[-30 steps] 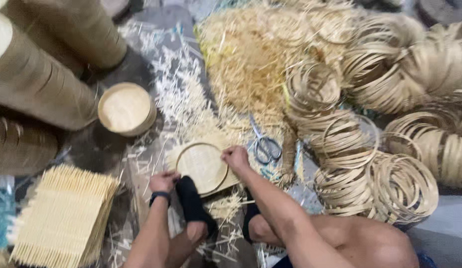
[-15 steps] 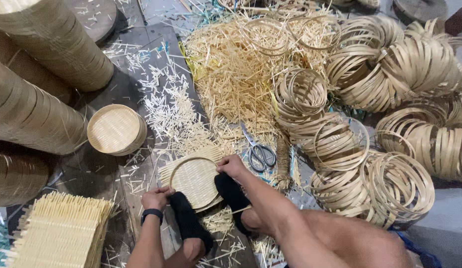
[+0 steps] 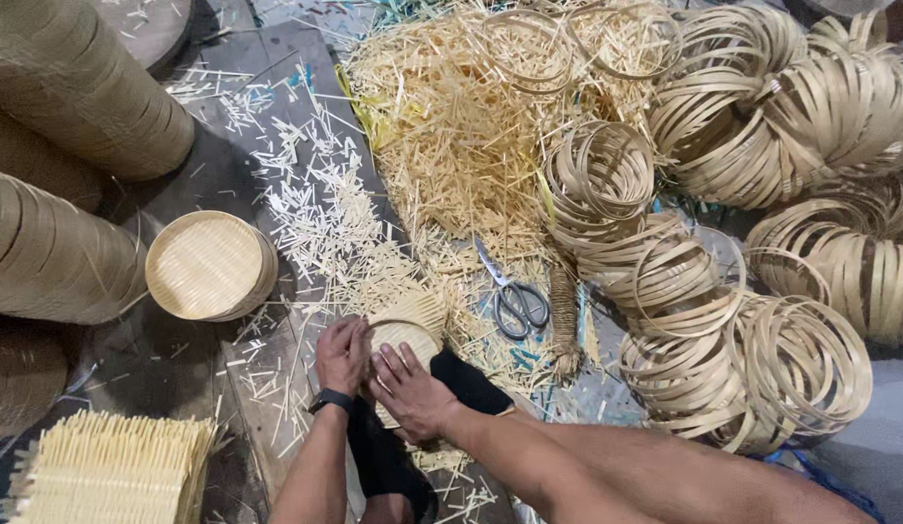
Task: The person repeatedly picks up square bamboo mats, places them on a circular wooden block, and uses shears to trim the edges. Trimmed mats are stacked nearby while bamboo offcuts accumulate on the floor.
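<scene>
A small round bamboo frame (image 3: 409,324) with short slats sticking out of its far side lies on the floor in front of me. My left hand (image 3: 342,354), with a black band at the wrist, is curled against the frame's left rim. Lying on top of the frame, my right hand (image 3: 409,390) has its fingers spread and pointing away from me. The two hands touch, and they hide most of the frame. Dark fabric on my legs (image 3: 471,383) shows just under and right of the hands.
Scissors (image 3: 514,297) lie just right of the frame, beside a twine bundle (image 3: 565,312). A finished round woven tray (image 3: 207,267) sits to the left, below tall stacks (image 3: 87,92). Bamboo rings (image 3: 762,359) pile up on the right, slat offcuts (image 3: 451,126) beyond, square slat mats (image 3: 112,468) near left.
My right hand has come off the frame's far right rim onto its top. The left hand has slid up to the left rim, so the hands now meet.
</scene>
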